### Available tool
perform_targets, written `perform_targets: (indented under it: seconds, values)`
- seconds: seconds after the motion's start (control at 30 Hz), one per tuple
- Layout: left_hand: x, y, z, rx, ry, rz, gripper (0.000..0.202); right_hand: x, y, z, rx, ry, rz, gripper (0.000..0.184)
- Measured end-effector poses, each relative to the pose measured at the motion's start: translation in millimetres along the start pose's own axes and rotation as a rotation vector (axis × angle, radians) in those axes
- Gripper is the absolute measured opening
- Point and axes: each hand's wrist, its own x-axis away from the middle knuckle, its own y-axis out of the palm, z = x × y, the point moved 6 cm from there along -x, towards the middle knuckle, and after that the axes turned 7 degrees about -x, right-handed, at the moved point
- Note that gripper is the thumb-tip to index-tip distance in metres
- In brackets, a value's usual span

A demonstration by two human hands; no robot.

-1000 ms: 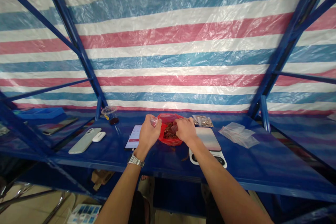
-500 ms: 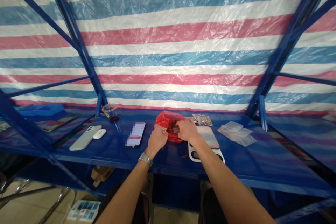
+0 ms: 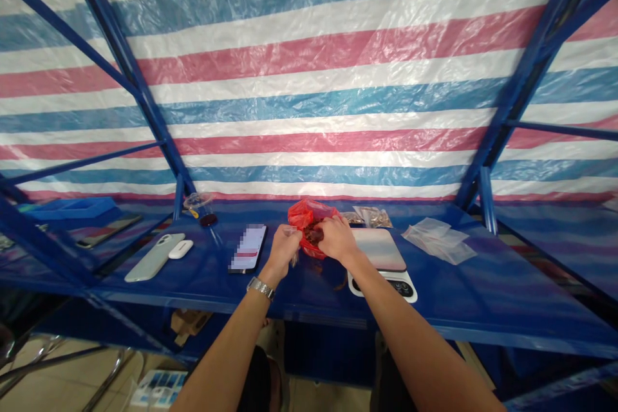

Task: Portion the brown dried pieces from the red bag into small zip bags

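The left grip (image 3: 284,251) is closed on a small clear plastic piece (image 3: 290,230). The right grip (image 3: 338,239) is pinched on a red plastic bag (image 3: 311,219) of dark brown pieces, located over the blue steel shelf (image 3: 502,309), just beside a digital scale (image 3: 379,250).

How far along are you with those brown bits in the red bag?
Looks done: a small bag of brown pieces lies behind the white scale. In hand: the right hand grips the red plastic bag of brown pieces, and the left hand pinches a small clear bag. Left: a pile of clear bags, apparently empty.
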Motion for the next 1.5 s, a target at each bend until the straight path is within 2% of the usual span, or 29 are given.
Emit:
perform_targets:
  seconds: [0.2, 0.33, 0.53, 0.63, 0.8, 0.87, 1.0, 1.17, 1.3, 1.5]
  values:
    - [1.2, 0.3, -5.4, 0.121, -0.06, -0.037, 0.014, -0.2, 6.4, -3.7, -0.041, 0.042, -0.015, 0.025]
    - [0.2, -4.5, -5.2, 0.144, -0.06, -0.001, 0.016, -0.6, 8.7, -5.4, -0.077, 0.038, 0.001, 0.03]
    - [-3.0, -4.3, 1.2, 0.14, -0.065, -0.019, 0.015, -0.7, 10.4, -2.7, -0.125, 0.069, 0.009, 0.027]
    - [-5.4, -13.3, 5.7, 0.079, -0.042, 0.048, 0.015, -1.1, 9.0, -0.1, -0.174, 0.102, 0.011, 0.027]
    - [-3.1, -41.4, 24.0, -0.119, 0.075, 0.28, 0.019, -2.8, 0.6, 1.7, -0.222, 0.12, 0.035, 0.032]
    - [1.0, -43.3, 33.7, -0.183, 0.143, 0.284, 0.021, -3.7, -4.5, 3.2, -0.219, 0.124, 0.039, 0.032]
    - [8.6, -26.6, 41.0, -0.297, 0.223, 0.124, 0.022, -5.1, -18.2, 9.6, -0.222, 0.138, 0.055, 0.033]
    - [7.1, -4.6, 32.9, -0.398, 0.227, -0.001, 0.018, -3.6, -33.7, 10.5, -0.25, 0.118, 0.119, 0.034]
    - [0.9, 7.4, 31.6, -0.407, 0.239, -0.047, 0.015, 1.1, -39.2, -4.0, -0.247, -0.024, 0.146, 0.04]
    - [-2.1, 18.9, 34.6, -0.36, 0.261, -0.071, 0.022, 10.7, -50.8, -24.9, -0.116, -0.279, 0.225, 0.049]
